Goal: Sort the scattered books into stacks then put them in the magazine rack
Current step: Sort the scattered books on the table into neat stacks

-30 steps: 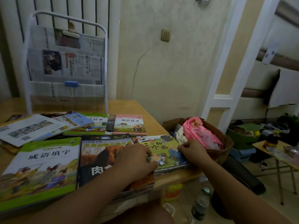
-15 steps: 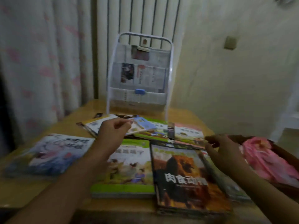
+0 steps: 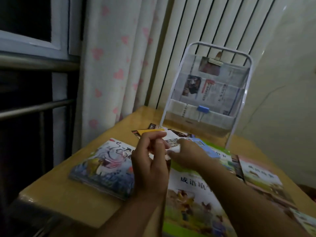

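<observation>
- Both hands are now meeting over the thin booklet (image 3: 172, 140) at the far middle of the table (image 3: 56, 199); half a second ago the right hand was hanging apart near the dark animal book.
- The left hand (image 3: 150, 161) is pinching the booklet's near edge, fingers (image 3: 156, 136) curled round it, while the right hand (image 3: 185, 155) is lying over its other side; whether those fingers are gripping or only pressing cannot be told.
- Because the booklet is limp and is overlapping a yellow-edged one (image 3: 145, 131), lifting it is likely risking a bend or dragging that neighbour along.
- The fairy picture book (image 3: 106, 165) is lying close to the table's left edge, so a sweeping forearm could be nudging it off.
- The magazine rack (image 3: 210, 93) is standing just behind, already lined with newspaper (image 3: 212, 89), which could be snagging books later.
</observation>
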